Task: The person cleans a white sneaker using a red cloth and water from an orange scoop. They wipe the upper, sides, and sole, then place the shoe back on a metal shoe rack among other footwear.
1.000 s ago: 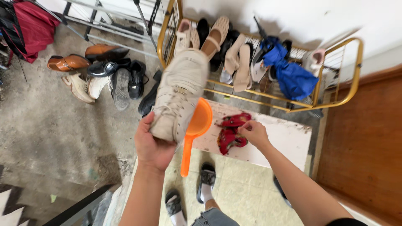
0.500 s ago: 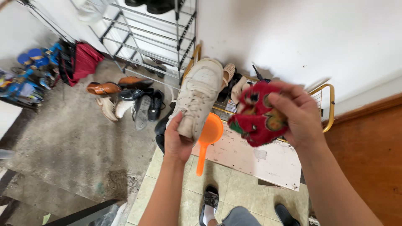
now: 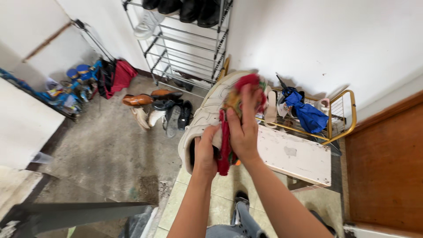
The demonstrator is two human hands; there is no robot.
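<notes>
Now the white sneaker (image 3: 207, 119) is gripped at its heel by the left hand (image 3: 205, 152), toe pointing away, while the red cloth (image 3: 229, 132) is pressed on its side by the clenched right hand (image 3: 242, 132), above the white worktop's (image 3: 299, 158) near-left corner.

The sneaker (image 3: 207, 112) looks like matt, off-white leather, scuffed and a bit grubby. Against it, the red rag (image 3: 229, 132) is soft woven cloth, crumpled, with coloured patches. The bench (image 3: 295, 156) shows chalky white paint, chipped and stained. Behind, the low rack (image 3: 341, 117) is glossy yellow metal wire; the tall shelf (image 3: 185, 44) is shiny silver metal. The umbrella (image 3: 306, 114) is smooth blue fabric. The floor (image 3: 101, 150) is rough, bare concrete.
</notes>
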